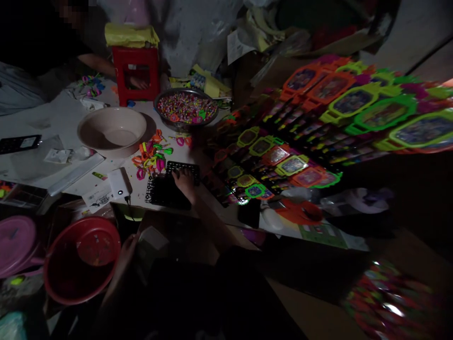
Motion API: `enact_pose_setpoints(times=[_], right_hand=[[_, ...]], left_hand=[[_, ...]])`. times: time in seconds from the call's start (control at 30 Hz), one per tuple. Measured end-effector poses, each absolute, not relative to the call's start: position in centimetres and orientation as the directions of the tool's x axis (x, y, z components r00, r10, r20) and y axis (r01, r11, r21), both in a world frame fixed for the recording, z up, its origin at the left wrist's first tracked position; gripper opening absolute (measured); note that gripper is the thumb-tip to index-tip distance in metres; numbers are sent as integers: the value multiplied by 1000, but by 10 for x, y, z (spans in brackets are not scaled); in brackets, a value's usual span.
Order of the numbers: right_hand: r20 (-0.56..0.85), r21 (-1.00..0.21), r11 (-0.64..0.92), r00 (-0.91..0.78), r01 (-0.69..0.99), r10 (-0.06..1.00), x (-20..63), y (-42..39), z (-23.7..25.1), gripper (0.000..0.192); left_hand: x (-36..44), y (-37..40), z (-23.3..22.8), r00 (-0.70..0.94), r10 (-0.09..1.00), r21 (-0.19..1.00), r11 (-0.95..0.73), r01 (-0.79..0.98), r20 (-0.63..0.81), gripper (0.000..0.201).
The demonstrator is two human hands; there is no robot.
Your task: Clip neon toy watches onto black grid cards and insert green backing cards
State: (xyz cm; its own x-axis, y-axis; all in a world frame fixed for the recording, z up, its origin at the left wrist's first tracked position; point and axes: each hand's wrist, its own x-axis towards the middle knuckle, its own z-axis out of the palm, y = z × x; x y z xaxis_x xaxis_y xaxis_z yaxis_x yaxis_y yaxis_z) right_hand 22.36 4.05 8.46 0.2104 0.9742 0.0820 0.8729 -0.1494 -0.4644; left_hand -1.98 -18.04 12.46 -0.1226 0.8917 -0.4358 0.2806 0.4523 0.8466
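Note:
My right hand (pixel 184 181) reaches over the table, its bent fingers closed at the near edge of a black perforated plastic tray (pixel 193 166). Just below and left of it lies another black perforated piece (pixel 153 190), with a dark flat area beside it. A heap of bright plastic toy watches (pixel 152 156) sits to the upper left of that hand. My left hand (pixel 128 248) is low, between the red basin and the table's front edge. Its fingers are mostly lost in shadow, so what they hold, if anything, does not show.
A cream basin (pixel 112 127) and a metal bowl of small colourful pieces (pixel 187 106) stand behind. To the right, toy watches hang in rows on a rack (pixel 293 127). A white power bank (pixel 118 184), red basin (pixel 83 262) and red stool (pixel 136 71) surround the area. Another person (pixel 42 47) sits opposite.

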Motion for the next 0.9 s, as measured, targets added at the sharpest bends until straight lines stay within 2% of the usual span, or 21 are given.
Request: enact_pose_setpoints(times=[0.1,0.2,0.27,0.33,0.4,0.57,0.7,0.9], right_hand=[[251,-556,56,104,830,962,218,8,103,35],[323,-697,392,-225,600,919,207,-36,124,29],[336,-748,503,-407,433,849,200,-63,137,26],[359,-754,561,-501,341,788,196,-83,149,24],[388,-734,599,-526,322,757,194,-94,159,22],[427,-692,620,-482,370,765,195,-99,170,17],[505,-678,648,-420,348,754,193,-101,170,15],[613,-615,712,-363,338,702,194,-105,166,14]], left_hand=[[-19,-170,125,-125,889,858,458,231,-441,49],[-12,-158,136,-110,916,898,401,181,-387,44],[-4,-150,147,-97,940,924,341,175,-328,41],[4,-143,159,-64,959,943,284,174,-277,39],[13,-138,170,-37,969,952,246,181,-243,39],[24,-134,188,-49,978,959,208,193,-202,40],[27,-135,189,-72,980,972,192,137,-184,39],[27,-136,186,-75,986,977,156,146,-147,39]])
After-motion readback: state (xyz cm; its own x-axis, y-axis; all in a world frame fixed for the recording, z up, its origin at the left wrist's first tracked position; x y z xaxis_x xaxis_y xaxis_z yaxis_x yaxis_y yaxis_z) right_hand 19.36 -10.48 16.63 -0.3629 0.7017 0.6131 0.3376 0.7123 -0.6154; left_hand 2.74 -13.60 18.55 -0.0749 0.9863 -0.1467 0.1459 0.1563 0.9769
